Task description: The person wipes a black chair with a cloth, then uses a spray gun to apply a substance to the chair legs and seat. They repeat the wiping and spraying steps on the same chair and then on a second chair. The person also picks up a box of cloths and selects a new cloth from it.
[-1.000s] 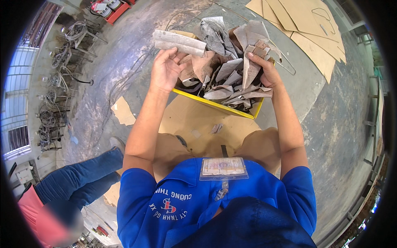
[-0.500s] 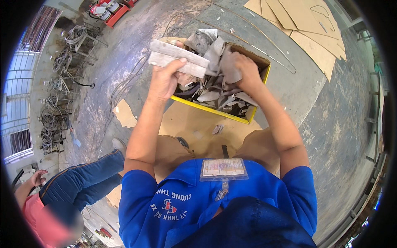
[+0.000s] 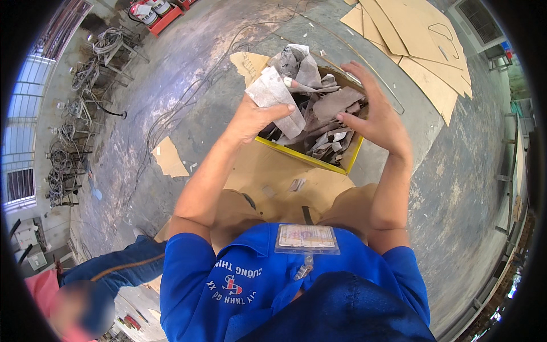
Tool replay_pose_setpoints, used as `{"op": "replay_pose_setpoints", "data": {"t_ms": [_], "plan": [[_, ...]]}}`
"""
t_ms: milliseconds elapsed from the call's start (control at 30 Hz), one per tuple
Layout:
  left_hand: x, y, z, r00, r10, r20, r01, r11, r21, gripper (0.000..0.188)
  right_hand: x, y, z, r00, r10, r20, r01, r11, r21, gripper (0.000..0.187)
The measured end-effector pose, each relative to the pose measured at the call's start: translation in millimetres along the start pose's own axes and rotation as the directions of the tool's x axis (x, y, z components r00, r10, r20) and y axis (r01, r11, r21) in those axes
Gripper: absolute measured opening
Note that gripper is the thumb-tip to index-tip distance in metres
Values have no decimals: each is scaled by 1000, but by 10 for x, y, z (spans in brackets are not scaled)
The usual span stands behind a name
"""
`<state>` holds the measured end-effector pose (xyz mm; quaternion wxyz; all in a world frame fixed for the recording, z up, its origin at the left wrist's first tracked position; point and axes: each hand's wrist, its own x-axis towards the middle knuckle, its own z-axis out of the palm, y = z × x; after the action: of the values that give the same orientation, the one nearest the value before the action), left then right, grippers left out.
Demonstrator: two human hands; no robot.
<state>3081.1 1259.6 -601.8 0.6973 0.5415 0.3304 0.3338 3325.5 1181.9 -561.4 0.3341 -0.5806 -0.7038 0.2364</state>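
In my left hand (image 3: 259, 117) is a small stack of pale, creased sandpaper strips (image 3: 276, 94), pinched under the thumb. The hand is above the left side of a yellow-rimmed box (image 3: 307, 157). Grey-brown scraps (image 3: 336, 102) that look like worn sandpaper fill this box, some flat, some curled. A bigger crumpled grey piece (image 3: 296, 62) sticks up at the far side. My right hand (image 3: 379, 117) is open over the box's right edge, fingers spread, its thumb tip beside a brown-grey scrap. Whether the thumb touches that scrap I cannot tell.
Cardboard (image 3: 268, 171) lies under the box, between my legs. Large cardboard sheets (image 3: 410, 40) are stacked at the far right, near a thin rod. Cables run over the concrete floor; coiled cables (image 3: 85, 77) stand at left. A person in jeans (image 3: 122, 265) is at lower left.
My right hand has come up off the scraps and opened, moving right. The left hand has shifted right, turning the pale strips steeper. The person at lower left has moved lower in view.
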Motion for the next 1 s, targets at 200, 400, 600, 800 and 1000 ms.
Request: {"op": "replay_pose_setpoints", "data": {"t_ms": [200,400,600,800,1000], "plan": [[-1,27,140,997,67,31,-68,997,26,54,137,-340,273,999,-47,-7,44,873,486,58],[-77,81,102,996,49,73,-54,996,68,62,234,42,726,977,184,103,-194,592,782,26],[-33,142,-92,990,-33,136,64,969,-238,51,220,217,811,940,177,291,-305,57,951,24],[9,-8,-95,996,-55,-65,42,983,-180,31,177,90,821,934,247,256,-291,114,950,34],[7,28,-169,999,-14,-43,-2,937,-348,27,187,19,726,919,306,249,-332,261,906,44]]}}
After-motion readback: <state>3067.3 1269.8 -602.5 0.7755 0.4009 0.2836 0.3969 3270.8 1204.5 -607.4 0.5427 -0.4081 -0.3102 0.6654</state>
